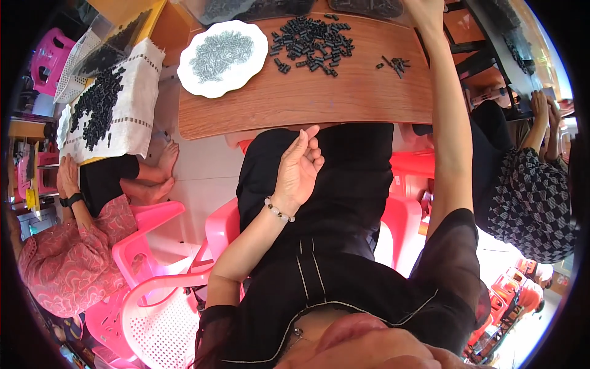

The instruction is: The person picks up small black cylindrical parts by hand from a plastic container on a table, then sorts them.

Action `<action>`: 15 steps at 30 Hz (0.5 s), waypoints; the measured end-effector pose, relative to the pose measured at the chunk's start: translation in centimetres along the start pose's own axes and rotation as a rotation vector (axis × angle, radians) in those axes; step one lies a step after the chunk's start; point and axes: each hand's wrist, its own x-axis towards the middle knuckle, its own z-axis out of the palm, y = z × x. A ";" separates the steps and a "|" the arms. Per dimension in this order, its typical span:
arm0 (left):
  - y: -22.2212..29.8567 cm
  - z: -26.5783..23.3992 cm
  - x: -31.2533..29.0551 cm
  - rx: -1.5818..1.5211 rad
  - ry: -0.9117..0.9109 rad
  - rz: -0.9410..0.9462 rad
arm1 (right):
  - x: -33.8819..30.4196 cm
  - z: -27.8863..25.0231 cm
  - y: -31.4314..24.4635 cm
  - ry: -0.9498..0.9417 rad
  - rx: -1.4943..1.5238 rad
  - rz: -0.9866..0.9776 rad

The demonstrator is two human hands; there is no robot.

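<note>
My left hand (pixel 298 173) hangs above my lap, short of the table's near edge, with the palm turned up and the fingers loosely curled. Nothing shows in it. My right arm stretches to the far right of the wooden table (pixel 295 104); the right hand (pixel 424 11) is beside a tray of dark pieces (pixel 372 7), its fingers cut off by the picture's upper edge. Between my arms on the table lie a heap of small black cylindrical parts (pixel 312 44) and a white scalloped plate (pixel 215 89) of small silvery, spring-like pieces (pixel 222 54). A few thin dark pieces (pixel 395 65) lie apart at the right.
At the left, a person in a patterned pink top (pixel 74 255) sits by a cloth (pixel 132 92) with black parts (pixel 98 107). Another person in a checked top (pixel 531 200) works at the right. Pink plastic chairs (pixel 163 295) stand around me.
</note>
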 end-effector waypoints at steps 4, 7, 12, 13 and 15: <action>0.0 -0.1 0.2 -0.026 0.015 -0.036 | 3.5 2.3 6.3 0.037 -0.184 0.039; 0.3 -0.2 0.0 -0.027 0.057 -0.064 | 2.7 3.1 5.2 -0.027 -0.114 0.105; 0.2 -0.2 0.1 -0.067 0.016 -0.107 | -2.3 1.4 1.3 0.032 -0.161 -0.180; 0.2 -0.3 0.2 -0.071 0.018 -0.119 | -4.0 1.2 0.1 0.003 -0.192 -0.192; 0.3 -0.6 0.2 -0.082 0.039 -0.112 | -7.8 2.1 -1.2 -0.138 0.049 -0.188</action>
